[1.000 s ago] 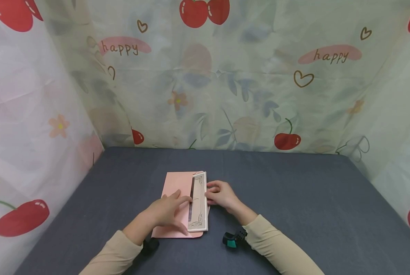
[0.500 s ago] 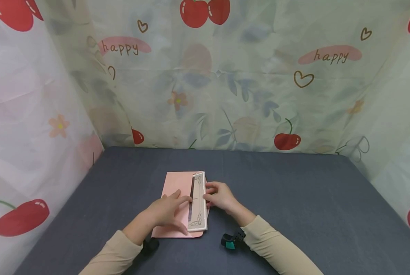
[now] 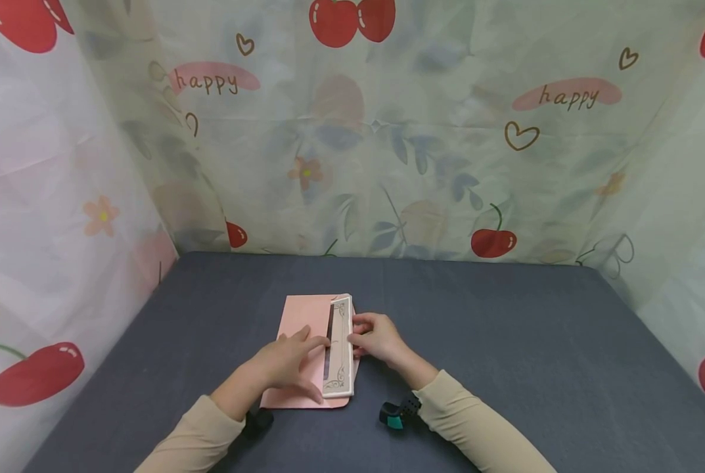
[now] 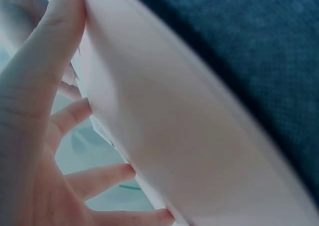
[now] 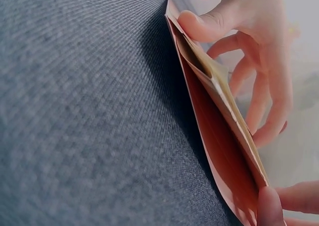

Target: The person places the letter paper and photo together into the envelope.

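Note:
On the dark table lies a pink envelope (image 3: 307, 312), with a white card (image 3: 339, 348) bearing scroll ornament along its right side. A dark strip runs down the card's left edge; whether the card sits inside the envelope is hard to tell. My left hand (image 3: 287, 358) rests on the envelope with spread fingers, thumb near the front edge. At the card's right edge my right hand (image 3: 378, 338) pinches with thumb and fingers. The right wrist view shows the envelope's reddish inside (image 5: 214, 136) gaping below a cream layer. In the left wrist view, fingertips (image 4: 127, 171) touch the envelope's far side.
A black and teal device (image 3: 395, 417) hangs at the right wrist, and a black one (image 3: 259, 422) at the left. Dark cloth (image 3: 506, 341) covers the table. A cherry-printed curtain (image 3: 376, 184) encloses it at the back and sides.
The card has slid slightly left over the envelope, together with my right hand. My left hand and the envelope have stayed put.

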### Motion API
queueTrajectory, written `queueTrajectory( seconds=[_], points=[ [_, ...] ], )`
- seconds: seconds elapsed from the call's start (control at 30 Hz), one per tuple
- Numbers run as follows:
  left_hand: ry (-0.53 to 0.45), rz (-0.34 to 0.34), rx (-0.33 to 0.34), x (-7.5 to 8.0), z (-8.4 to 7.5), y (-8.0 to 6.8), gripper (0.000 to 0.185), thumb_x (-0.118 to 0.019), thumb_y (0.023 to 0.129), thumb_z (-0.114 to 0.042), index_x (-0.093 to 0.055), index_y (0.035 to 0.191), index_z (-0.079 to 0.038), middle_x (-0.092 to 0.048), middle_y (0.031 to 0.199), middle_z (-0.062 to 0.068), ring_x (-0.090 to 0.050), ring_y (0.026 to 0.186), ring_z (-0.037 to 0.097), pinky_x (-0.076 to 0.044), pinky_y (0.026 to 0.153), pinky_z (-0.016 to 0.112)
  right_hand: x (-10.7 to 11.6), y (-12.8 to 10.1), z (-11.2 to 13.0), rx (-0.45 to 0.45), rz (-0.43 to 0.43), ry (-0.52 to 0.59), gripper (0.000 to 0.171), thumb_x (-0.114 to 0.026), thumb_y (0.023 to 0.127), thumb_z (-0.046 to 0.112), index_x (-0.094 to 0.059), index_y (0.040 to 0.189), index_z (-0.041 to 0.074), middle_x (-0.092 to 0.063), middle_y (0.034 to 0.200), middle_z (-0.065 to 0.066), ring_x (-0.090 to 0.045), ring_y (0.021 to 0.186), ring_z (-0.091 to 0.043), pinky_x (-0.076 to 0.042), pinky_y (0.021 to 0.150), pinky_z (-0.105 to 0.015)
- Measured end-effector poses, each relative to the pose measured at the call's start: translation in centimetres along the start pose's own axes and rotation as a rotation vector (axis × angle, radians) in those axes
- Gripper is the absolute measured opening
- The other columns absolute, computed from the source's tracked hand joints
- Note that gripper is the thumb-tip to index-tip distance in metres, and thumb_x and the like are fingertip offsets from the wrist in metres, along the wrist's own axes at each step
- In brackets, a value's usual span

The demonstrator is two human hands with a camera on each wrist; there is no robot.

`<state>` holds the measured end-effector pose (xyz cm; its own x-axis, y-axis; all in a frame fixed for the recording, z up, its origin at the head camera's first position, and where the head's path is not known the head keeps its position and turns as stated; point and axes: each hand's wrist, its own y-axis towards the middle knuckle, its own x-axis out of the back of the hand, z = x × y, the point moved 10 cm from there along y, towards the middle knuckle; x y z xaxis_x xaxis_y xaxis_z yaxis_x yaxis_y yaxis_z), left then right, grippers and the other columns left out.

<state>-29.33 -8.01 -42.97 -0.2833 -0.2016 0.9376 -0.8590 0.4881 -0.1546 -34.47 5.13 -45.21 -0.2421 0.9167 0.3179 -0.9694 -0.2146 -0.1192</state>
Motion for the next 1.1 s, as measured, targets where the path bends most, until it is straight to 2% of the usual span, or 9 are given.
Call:
queueTrajectory(
  seconds=[0.43, 0.77, 1.1],
  points=[
    [-0.019, 0.007, 0.019, -0.12, 0.18, 0.06, 0.089, -0.080, 0.054, -0.060, -0.048, 0.130, -0.025, -0.036, 0.145, 0.026, -0.050, 0.122, 0.043, -0.033, 0.105, 0.059, -0.16, -0.07, 0.26, 0.007, -0.004, -0.011, 0.044, -0.064, 0.081, -0.003, -0.054, 0.124, -0.007, -0.066, 0.092, -0.017, -0.059, 0.055, -0.006, -0.056, 0.055, -0.025],
    [-0.001, -0.041, -0.060, 0.26, -0.24, 0.04, 0.088, -0.081, 0.053, -0.059, -0.049, 0.127, -0.022, -0.046, 0.134, 0.025, -0.059, 0.104, 0.037, -0.038, 0.099, 0.060, -0.29, -0.19, 0.12, -0.003, 0.000, -0.014, 0.041, -0.064, 0.081, -0.001, -0.055, 0.120, -0.008, -0.067, 0.093, -0.017, -0.060, 0.056, -0.006, -0.055, 0.054, -0.024],
    [-0.011, -0.041, -0.045, 0.24, -0.13, 0.01, 0.088, -0.081, 0.053, -0.059, -0.049, 0.127, -0.022, -0.044, 0.136, 0.025, -0.060, 0.105, 0.037, -0.037, 0.101, 0.060, -0.79, -0.36, 0.41, 0.008, 0.025, 0.007, 0.036, -0.063, 0.082, -0.001, -0.056, 0.116, -0.009, -0.068, 0.091, -0.018, -0.060, 0.057, -0.007, -0.055, 0.054, -0.024]
  ],
)
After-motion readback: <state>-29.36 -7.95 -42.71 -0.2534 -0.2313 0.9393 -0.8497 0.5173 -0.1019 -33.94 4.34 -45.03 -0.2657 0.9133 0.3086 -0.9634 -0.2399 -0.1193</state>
